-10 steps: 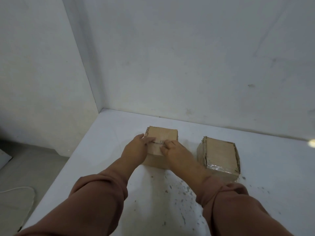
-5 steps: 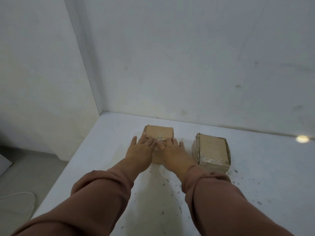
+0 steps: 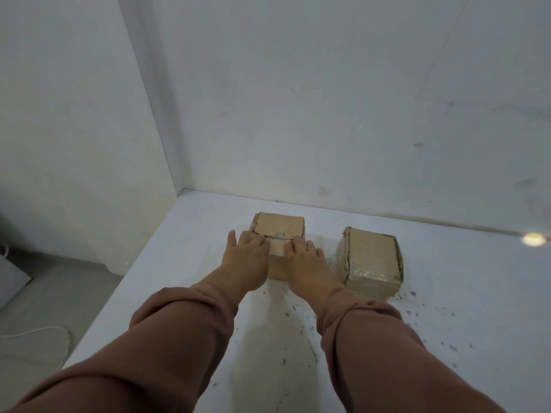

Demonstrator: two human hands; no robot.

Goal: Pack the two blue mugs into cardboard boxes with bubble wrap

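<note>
Both hands have parted slightly since half a second ago, exposing a strip of flap between them. Left hand [image 3: 246, 253] and right hand [image 3: 302, 259] lie palms down on the near top of the left cardboard box [image 3: 280, 226] at frame centre. Neither grip closes on anything; the fingers are straight, pressing the flaps. Right cardboard box [image 3: 371, 257], shut and taped along its near edge, stands just beside it, right of centre, on the white table [image 3: 462, 293].

2 boxes on table [image 3: 190, 263]: left box [image 3: 280, 228] under both hands, right box [image 3: 371, 257] beside it, near wall [image 3: 328, 99].
</note>
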